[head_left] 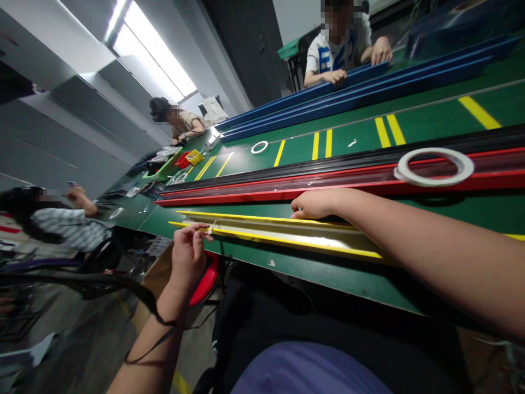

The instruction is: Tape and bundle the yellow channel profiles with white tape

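Observation:
A long channel strip (279,232) with yellow edges and a pale inside lies along the table's front edge. Near its left end, the fingertips of my left hand (188,249) are pinched together at the near yellow edge. A small white bit (210,230), which looks like tape, shows at those fingertips. My right hand (315,203) is over the channel's far edge, fingers curled down onto it, and the forearm covers the channel's right part. Just beyond, a long red channel (262,195) lies parallel, and a large white tape roll (435,167) rests on it.
Black strips (254,180) run behind the red channel. Blue channels (353,90) lie farther back, where a co-worker (336,52) rests both hands. A smaller tape roll (259,147) and a green tray (164,167) are on the green table (353,284). Other people sit left.

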The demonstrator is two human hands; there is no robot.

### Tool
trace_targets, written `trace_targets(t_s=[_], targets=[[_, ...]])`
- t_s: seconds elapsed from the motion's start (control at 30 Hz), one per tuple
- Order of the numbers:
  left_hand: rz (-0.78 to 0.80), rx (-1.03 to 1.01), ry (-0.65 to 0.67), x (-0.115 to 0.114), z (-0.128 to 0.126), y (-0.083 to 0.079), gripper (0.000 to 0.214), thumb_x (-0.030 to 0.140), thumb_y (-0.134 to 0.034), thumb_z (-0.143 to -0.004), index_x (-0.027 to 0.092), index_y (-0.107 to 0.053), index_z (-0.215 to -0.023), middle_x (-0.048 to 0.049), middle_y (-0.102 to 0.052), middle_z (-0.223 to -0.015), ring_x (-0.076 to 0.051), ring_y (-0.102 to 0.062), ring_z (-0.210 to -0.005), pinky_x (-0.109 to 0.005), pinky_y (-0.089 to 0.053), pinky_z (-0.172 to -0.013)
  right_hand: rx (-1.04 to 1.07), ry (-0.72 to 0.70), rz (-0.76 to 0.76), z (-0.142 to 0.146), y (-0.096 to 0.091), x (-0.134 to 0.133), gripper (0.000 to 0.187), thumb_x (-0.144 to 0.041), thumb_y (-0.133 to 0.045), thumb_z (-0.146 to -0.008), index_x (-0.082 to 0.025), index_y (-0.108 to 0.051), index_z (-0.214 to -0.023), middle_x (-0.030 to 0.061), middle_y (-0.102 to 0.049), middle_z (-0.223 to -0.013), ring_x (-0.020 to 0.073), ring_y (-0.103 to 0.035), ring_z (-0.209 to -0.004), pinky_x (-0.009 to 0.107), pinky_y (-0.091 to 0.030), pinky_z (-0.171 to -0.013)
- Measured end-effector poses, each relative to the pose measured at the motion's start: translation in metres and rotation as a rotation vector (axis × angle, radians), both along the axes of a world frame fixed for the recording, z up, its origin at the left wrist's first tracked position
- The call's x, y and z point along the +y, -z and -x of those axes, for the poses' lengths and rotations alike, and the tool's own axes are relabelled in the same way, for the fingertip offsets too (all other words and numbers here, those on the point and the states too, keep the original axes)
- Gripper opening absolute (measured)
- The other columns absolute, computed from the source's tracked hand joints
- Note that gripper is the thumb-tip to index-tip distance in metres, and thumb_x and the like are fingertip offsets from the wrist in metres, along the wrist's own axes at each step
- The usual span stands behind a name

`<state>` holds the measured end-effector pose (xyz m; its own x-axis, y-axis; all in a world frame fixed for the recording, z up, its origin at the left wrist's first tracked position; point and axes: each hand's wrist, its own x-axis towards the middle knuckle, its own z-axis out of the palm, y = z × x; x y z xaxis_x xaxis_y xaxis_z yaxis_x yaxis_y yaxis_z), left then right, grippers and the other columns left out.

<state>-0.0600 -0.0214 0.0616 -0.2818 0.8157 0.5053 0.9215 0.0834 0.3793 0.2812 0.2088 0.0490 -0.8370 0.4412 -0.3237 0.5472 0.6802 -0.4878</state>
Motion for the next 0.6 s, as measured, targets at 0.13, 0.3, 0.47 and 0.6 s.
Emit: trace_targets(t_s=[0.13,0.3,0.47,0.6], targets=[[0.081,0.215,-0.231,0.011,0.032,-0.014,0.03,0.047,-0.045,-0.102,0.021,-0.059,-0.108,-0.0132,-0.069,-0.112,-0.028,-0.069,-0.103,-0.042,-0.055,-0.098,-0.01,0.002,-0.003,-0.001,-0.003,-0.001,0.041,-0.059,-0.058,-0.096,-0.029,-0.074,-0.118,0.0046,-0.074,-0.125,0.0245,-0.07,-0.097,0.034,-0.048,-0.076],[0.4,0.4,-0.245,0.025,0.077,-0.02,0.034,0.043,-0.053,-0.093,0.018,-0.069,-0.108,-0.0201,-0.072,-0.119,-0.036,-0.066,-0.12,-0.045,-0.05,-0.107,-0.017,-0.005,-0.017,-0.001,-0.005,-0.001,0.041,-0.057,-0.057,-0.097,-0.027,-0.074,-0.121,0.0053,-0.073,-0.126,0.0244,-0.069,-0.098,0.034,-0.048,-0.075],[0.736,0.351,-0.312,0.025,0.094,-0.012,0.036,0.044,-0.053,-0.092,0.022,-0.078,-0.106,-0.0177,-0.078,-0.114,-0.037,-0.073,-0.105,-0.041,-0.053,-0.085,-0.03,-0.012,-0.033,0.0,-0.006,-0.003,0.04,-0.055,-0.057,-0.099,-0.026,-0.073,-0.121,0.0058,-0.073,-0.126,0.0241,-0.069,-0.098,0.033,-0.046,-0.073],[0.712,0.354,-0.367,0.025,0.083,-0.009,0.038,0.045,-0.05,-0.092,0.023,-0.077,-0.107,-0.0174,-0.08,-0.107,-0.035,-0.075,-0.095,-0.036,-0.049,-0.073,-0.033,-0.022,-0.047,0.0,-0.008,-0.004,0.04,-0.054,-0.056,-0.1,-0.024,-0.073,-0.121,0.0069,-0.073,-0.126,0.0234,-0.069,-0.096,0.032,-0.046,-0.074]])
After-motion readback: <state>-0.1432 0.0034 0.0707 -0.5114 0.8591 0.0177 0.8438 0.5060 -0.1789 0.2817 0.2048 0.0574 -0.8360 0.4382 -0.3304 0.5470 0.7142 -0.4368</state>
